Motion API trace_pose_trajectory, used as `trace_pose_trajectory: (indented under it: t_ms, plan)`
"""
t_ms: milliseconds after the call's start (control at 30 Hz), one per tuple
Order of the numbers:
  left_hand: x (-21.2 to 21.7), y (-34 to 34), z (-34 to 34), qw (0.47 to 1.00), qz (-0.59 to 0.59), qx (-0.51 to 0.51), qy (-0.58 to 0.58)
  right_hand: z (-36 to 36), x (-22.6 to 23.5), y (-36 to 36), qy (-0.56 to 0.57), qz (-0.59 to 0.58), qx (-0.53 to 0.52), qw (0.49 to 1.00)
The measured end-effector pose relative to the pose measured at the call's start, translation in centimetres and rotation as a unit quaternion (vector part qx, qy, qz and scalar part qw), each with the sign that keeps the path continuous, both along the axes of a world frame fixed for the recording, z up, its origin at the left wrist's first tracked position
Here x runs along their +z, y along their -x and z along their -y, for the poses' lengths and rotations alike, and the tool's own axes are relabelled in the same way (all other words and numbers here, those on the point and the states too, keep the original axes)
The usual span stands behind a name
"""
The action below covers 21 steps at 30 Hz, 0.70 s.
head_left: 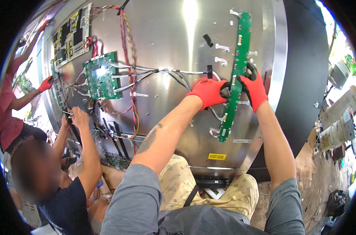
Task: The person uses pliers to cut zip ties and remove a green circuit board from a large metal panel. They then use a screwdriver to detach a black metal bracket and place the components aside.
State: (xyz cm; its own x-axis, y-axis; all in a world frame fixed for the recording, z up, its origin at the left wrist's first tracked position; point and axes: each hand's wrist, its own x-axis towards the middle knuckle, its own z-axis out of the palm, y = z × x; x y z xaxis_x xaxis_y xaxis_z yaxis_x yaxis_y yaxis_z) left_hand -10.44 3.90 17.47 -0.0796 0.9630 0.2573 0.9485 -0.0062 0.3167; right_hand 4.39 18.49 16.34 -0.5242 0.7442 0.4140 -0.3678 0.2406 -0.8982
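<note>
Across the big silver panel [166, 39] there's decent bare metal left of the long green strip board [235, 88], which sits near the right edge. Left hand [208, 92] grips its left side, right hand [257, 88] the other, around mid-length, with little white connectors [222, 47] close by.

Had long board [240, 58] between left hand [208, 93] and right hand [257, 89], over metal panel [170, 117]; had square board [101, 83] farther left.

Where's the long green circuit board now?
Head view, right of centre: the board is between the red-gloved left hand and right hand, over the silver metal panel.
</note>
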Motion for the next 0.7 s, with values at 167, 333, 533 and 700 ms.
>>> trace_pose_trajectory:
  t_ms: [167,333,533,700]
  plan:
    - [-2.3,0.5,-0.2,0.996,-0.063,0.027,-0.059,0.3,-4.3,-1.7,-0.095,0.142,-0.037,0.985]
    - [-1.2,0.0,-0.7,0.997,0.0,-0.044,-0.056,-3.9,-5.8,-2.9,-0.072,0.026,0.051,0.996]
    - [-1.4,-0.1,-0.4,0.998,-0.052,0.002,-0.023,-2.9,-6.3,-1.8,-0.05,0.041,0.052,0.997]
    - [-2.2,-0.8,-0.4,0.997,-0.068,0.017,-0.036,-3.9,-5.6,-2.4,-0.055,0.047,0.055,0.996]
